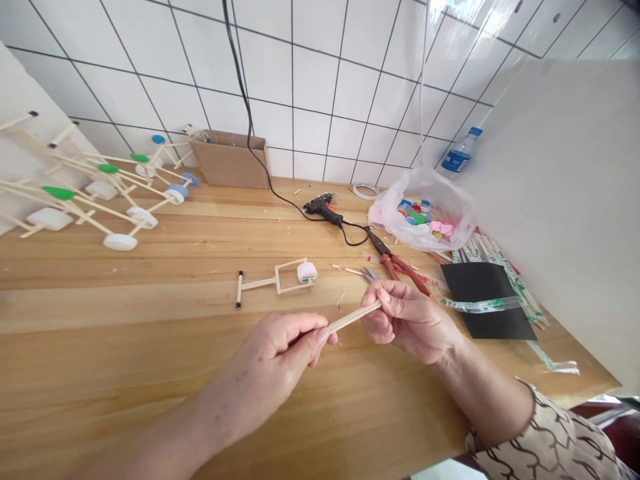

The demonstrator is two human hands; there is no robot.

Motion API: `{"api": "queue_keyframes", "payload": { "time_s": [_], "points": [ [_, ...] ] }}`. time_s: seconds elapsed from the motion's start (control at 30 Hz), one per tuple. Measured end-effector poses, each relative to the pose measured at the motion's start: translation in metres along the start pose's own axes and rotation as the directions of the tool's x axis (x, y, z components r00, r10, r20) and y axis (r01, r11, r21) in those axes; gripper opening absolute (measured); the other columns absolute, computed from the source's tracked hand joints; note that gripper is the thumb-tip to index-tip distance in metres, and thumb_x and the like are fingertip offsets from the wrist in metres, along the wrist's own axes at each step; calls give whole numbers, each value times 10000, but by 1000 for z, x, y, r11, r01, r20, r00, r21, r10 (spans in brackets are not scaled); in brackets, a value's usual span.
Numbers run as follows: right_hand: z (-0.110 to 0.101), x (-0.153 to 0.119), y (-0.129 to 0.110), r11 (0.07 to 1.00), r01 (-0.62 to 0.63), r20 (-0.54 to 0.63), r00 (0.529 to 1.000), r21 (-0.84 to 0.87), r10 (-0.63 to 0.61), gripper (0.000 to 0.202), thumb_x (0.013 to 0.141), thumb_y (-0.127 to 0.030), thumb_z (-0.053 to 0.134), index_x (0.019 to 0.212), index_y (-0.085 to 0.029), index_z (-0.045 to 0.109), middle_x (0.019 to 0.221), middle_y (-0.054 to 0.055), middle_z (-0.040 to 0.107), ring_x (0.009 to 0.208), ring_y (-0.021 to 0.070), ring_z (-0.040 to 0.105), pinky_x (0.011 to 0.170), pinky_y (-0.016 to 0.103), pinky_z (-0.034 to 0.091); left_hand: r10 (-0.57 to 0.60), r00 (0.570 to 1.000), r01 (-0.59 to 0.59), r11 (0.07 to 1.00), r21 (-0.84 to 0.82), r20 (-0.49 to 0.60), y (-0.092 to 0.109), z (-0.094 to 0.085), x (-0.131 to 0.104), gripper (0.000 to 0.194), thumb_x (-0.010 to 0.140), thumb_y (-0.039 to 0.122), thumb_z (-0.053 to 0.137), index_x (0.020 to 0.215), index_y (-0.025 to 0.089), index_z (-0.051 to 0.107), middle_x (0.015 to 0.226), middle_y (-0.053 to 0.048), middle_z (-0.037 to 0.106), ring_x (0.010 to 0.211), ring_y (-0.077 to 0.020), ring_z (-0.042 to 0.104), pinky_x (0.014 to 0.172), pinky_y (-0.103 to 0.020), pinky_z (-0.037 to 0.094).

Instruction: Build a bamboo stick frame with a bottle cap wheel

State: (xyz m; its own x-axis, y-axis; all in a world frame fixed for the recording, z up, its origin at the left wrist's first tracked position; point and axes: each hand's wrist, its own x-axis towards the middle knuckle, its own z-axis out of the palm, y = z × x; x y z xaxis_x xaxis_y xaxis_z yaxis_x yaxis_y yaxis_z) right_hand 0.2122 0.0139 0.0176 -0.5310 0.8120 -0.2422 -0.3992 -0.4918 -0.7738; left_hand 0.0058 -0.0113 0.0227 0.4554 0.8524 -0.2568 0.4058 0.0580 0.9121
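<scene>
Pale wooden sticks [353, 318], lying side by side, span the gap between my two hands above the table. My left hand [295, 340] pinches their left end between thumb and fingers. At the right end, my right hand [403, 317] grips them with closed fingertips. Beyond my left hand, a small stick frame [275, 281] with a white wheel and a black-tipped crossbar lies on the wooden table [150, 320]. Short stick pieces and small scissors [371, 274] are just past my right hand.
Stick-built models with bottle-cap wheels [120, 241] fill the back left beside a cardboard box [230, 160]. A black glue gun [324, 208], red-handled pliers [395, 261], a bag of caps [425, 210], black sheet [483, 287] and packaged sticks [515, 280] lie at centre and right.
</scene>
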Motion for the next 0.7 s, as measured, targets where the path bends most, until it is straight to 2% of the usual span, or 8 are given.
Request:
{"api": "queue_keyframes", "payload": {
  "time_s": [0.4, 0.7],
  "points": [
    [-2, 1, 1, 1000, 14, 0, 1000, -20, -14, 188, 722, -275, 763, 734, -106, 683, 507, -15, 498, 471, 62, 406, 448, 197, 233, 20, 1000, -20, 1000, -1, -10, -3, 1, 0, 281, 856, 377, 415, 641, 201, 459, 564, 61, 378, 522, -110, 350, 503, -230, 273],
    [-4, 2, 3, 1000, 16, -3, 1000, -10, -16, 201, 734, -294, 756, 735, -109, 677, 508, -16, 515, 455, 57, 407, 448, 199, 249, 15, 1000, -15, 1000, 4, -28, 1, 3, 1, 260, 816, 372, 404, 623, 204, 446, 535, 60, 362, 502, -114, 326, 490, -237, 256]
  ]
}}
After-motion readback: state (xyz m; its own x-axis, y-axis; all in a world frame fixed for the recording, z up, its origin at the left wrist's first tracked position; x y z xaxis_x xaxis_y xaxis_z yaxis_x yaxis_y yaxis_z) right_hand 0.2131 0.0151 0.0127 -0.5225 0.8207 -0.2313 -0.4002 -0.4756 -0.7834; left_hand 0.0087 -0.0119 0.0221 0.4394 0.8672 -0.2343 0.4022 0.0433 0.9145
